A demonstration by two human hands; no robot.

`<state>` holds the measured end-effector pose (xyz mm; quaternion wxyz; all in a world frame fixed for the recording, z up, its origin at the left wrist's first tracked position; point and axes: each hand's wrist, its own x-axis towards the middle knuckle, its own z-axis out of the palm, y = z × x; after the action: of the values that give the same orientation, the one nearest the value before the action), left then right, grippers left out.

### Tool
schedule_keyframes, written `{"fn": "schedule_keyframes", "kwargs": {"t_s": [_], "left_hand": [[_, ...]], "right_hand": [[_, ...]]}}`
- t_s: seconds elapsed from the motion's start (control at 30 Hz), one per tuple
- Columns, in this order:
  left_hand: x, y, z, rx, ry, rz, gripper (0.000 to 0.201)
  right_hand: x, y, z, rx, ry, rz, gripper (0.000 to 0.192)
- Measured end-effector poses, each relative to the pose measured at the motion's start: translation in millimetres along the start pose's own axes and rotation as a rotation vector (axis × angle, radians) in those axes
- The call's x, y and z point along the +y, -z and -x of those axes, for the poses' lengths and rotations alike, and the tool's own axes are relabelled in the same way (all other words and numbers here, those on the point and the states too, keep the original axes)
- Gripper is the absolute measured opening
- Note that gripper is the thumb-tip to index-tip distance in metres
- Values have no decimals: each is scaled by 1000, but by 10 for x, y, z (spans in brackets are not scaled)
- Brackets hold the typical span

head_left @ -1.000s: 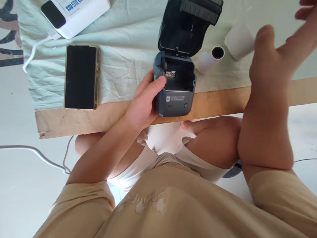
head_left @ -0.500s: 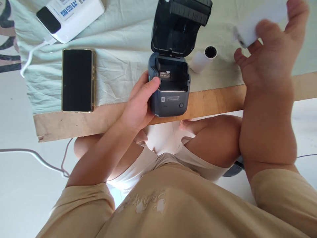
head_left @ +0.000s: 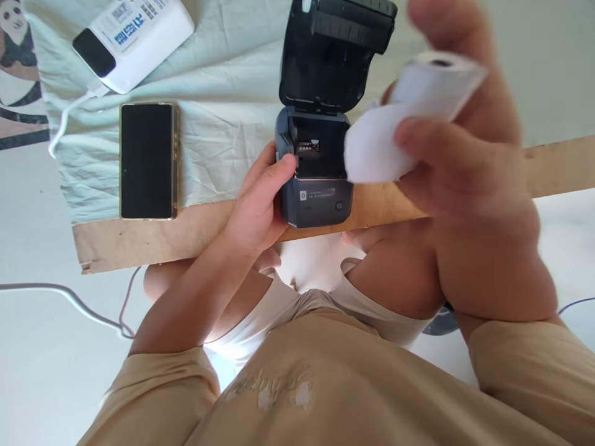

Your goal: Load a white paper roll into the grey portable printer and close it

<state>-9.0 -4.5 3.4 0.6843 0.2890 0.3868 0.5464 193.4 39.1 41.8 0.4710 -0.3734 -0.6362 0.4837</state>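
Here, centre frame: the left hand [head_left: 257, 207] grips the left side of the small dark printer [head_left: 314, 179], thumb on its rim, lid [head_left: 332, 52] standing open and cut off by the top edge. The right hand [head_left: 458, 142], blurred, is closed around a white paper roll [head_left: 395, 124] at upper right, covering the printer's right side. A black phone [head_left: 147, 161] lies on the cloth [head_left: 223, 111] at left; the white power bank [head_left: 132, 34] at upper left is partly cropped.

We see the printer [head_left: 316, 167] at the counter's [head_left: 186, 229] near edge, the phone [head_left: 147, 161] to its left, the power bank [head_left: 134, 37] behind the phone, and the paper roll [head_left: 409, 118] held right of the printer.
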Motion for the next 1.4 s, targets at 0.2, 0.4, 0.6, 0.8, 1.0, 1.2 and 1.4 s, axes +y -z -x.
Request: {"fn": "schedule_keyframes", "kwargs": {"t_s": [0.2, 0.4, 0.6, 0.8, 1.0, 1.2, 1.4], "left_hand": [[38, -23, 6, -13, 45, 22, 22], [37, -27, 16, -8, 26, 5, 20], [45, -40, 30, -21, 10, 40, 17], [49, -54, 49, -27, 15, 43, 19], [6, -17, 30, -23, 10, 4, 24], [9, -1, 16, -51, 30, -10, 25], [7, -12, 36, -63, -5, 57, 17]], "right_hand": [[-65, -240, -87, 60, -327, -450, 59], [-77, -217, 49, 62, -45, -33, 43], [-91, -318, 136, 38, 329, 561, 54], [-48, -370, 66, 60, 291, 767, 49], [96, -386, 40, 122, 316, 785, 35], [129, -335, 2, 114, 378, 704, 24], [111, -320, 41, -19, 602, 657, 22]]}}
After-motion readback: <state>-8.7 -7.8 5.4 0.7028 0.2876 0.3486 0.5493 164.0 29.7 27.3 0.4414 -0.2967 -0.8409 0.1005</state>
